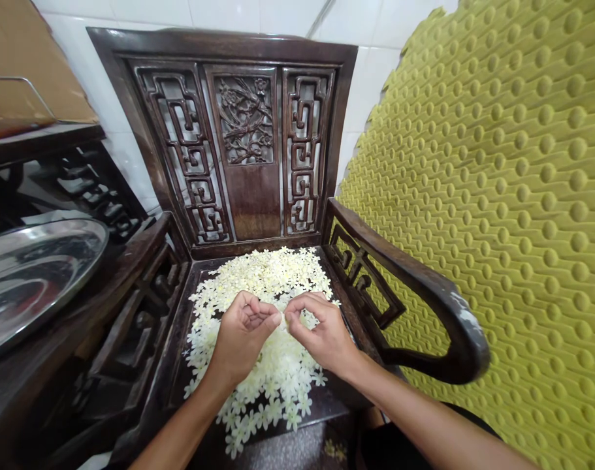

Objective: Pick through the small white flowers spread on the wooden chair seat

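My left hand (243,333) and my right hand (324,326) meet fingertip to fingertip above the chair seat. Each pinches with thumb and forefinger. A small pale bit shows between the fingertips, too small to name. Beneath both hands spreads a thick layer of small white five-petalled flowers (272,271) with yellowish centres. They cover most of the dark wooden seat (176,385), and some reach over its front edge. My hands and forearms hide part of the flowers.
A carved chair back (253,196) rises behind the flowers. The right armrest (424,287) curves beside my right forearm. A round metal tray (89,251) rests at the left, by the left armrest (130,281). Yellow-green bumpy padding (498,196) fills the right side. Some yellowish flowers (334,450) lie low in front.
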`<act>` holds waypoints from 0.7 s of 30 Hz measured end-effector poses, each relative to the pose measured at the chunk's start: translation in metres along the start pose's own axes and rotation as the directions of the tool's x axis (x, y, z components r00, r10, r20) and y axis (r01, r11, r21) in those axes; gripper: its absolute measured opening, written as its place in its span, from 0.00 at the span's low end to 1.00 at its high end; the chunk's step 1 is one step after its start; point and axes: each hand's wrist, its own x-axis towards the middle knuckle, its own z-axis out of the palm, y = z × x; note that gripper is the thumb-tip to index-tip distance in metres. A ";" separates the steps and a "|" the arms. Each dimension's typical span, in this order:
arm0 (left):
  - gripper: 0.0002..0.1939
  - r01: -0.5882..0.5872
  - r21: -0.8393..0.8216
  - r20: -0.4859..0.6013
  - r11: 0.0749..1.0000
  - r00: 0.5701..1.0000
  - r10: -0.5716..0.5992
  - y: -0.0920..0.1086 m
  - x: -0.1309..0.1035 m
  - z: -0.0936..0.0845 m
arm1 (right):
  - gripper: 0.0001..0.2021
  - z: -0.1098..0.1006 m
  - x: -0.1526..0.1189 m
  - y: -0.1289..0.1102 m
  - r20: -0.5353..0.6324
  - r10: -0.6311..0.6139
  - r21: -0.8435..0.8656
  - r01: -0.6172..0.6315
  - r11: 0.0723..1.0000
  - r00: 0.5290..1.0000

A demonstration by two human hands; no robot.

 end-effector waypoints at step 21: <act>0.19 -0.011 0.014 -0.004 1.000 1.000 0.011 0.003 -0.001 0.004 | 0.05 0.001 0.000 0.000 0.000 -0.006 0.007 0.006 1.000 1.000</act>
